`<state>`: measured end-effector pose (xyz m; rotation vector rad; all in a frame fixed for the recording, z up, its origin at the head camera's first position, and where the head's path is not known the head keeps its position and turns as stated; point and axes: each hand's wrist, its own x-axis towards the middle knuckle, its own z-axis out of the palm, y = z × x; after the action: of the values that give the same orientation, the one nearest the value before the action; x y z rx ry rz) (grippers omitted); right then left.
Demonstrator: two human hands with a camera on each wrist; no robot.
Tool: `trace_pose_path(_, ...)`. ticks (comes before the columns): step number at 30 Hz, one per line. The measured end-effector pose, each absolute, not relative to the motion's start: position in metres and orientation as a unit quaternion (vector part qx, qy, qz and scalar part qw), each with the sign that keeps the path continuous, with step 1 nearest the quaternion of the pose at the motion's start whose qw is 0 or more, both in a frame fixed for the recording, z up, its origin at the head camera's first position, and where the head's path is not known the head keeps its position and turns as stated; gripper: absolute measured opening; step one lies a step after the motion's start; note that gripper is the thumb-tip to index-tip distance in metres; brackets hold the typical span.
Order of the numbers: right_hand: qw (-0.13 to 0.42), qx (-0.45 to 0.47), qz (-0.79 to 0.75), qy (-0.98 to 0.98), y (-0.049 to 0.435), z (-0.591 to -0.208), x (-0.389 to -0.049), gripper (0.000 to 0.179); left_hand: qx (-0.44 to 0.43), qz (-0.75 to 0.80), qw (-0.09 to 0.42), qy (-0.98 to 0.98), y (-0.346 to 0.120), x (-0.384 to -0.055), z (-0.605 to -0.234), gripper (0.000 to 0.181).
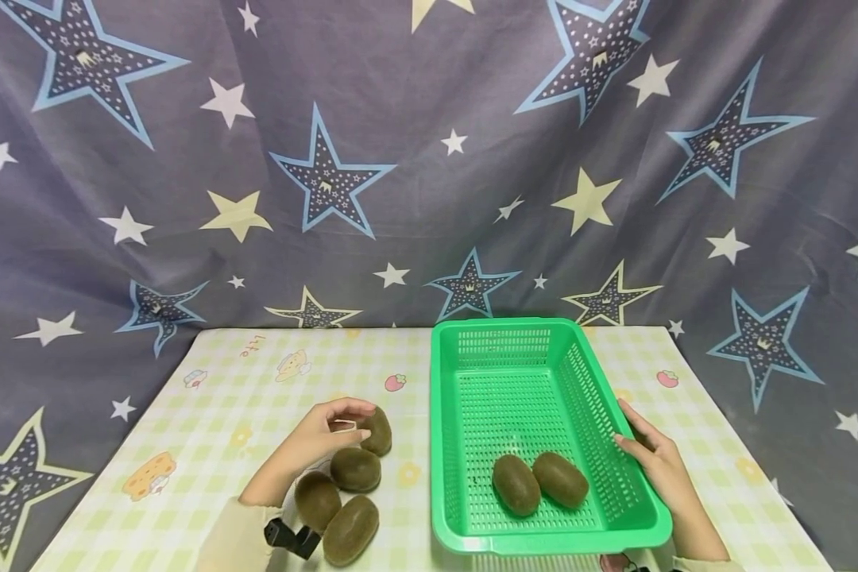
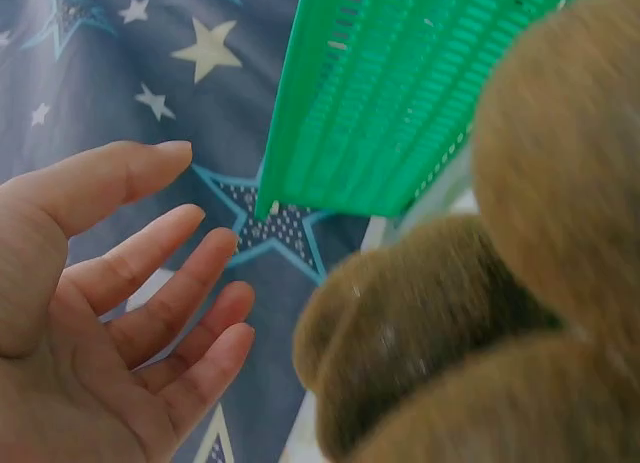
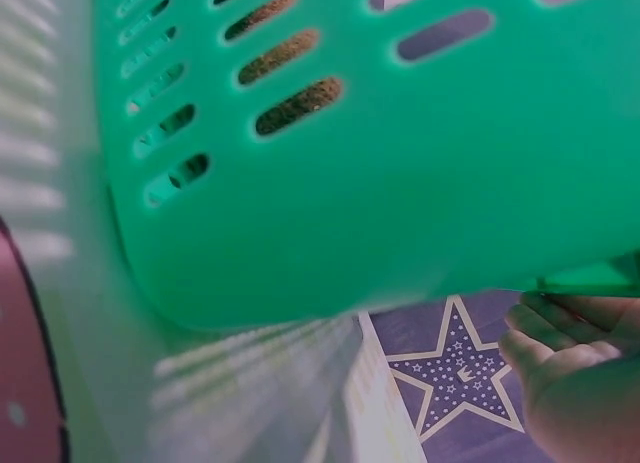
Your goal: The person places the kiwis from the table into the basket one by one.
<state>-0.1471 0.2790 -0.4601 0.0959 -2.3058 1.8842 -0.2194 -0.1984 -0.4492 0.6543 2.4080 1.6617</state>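
My left hand [image 1: 331, 431] reaches over a group of brown fuzzy kiwis on the left of the table. Its thumb and fingers are spread apart beside the farthest kiwi [image 1: 376, 431]; in the left wrist view the hand [image 2: 150, 303] holds nothing, with kiwis [image 2: 400, 323] close at its right. Several kiwis, such as this middle one [image 1: 356, 469], lie touching one another. A green plastic basket [image 1: 443, 445] stands right of them, with two kiwis [image 1: 516, 485] side by side at its near end. My right hand [image 1: 654, 457] grips the basket's right rim, thumb over the edge.
A green and white checked cloth [image 1: 243, 405] with printed cartoons covers the table. Behind it hangs a dark grey curtain [image 1: 429, 159] patterned with stars. The basket's slotted walls rise between the loose kiwis and my right hand.
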Motion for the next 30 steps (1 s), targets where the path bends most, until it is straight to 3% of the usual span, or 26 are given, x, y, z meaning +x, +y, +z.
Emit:
trace_pose_path(21,0.069,0.010,0.634,-0.770,0.279,-0.460,-0.148,0.057,0.210,0.542,0.162,0.797,-0.239,-0.216,-0.474,0.041)
trace_pose_path(30,0.064,0.002,0.630,-0.774,0.278,-0.459,-0.148,0.057,0.244,0.543,0.206,0.776,-0.244,-0.222,-0.486,0.041)
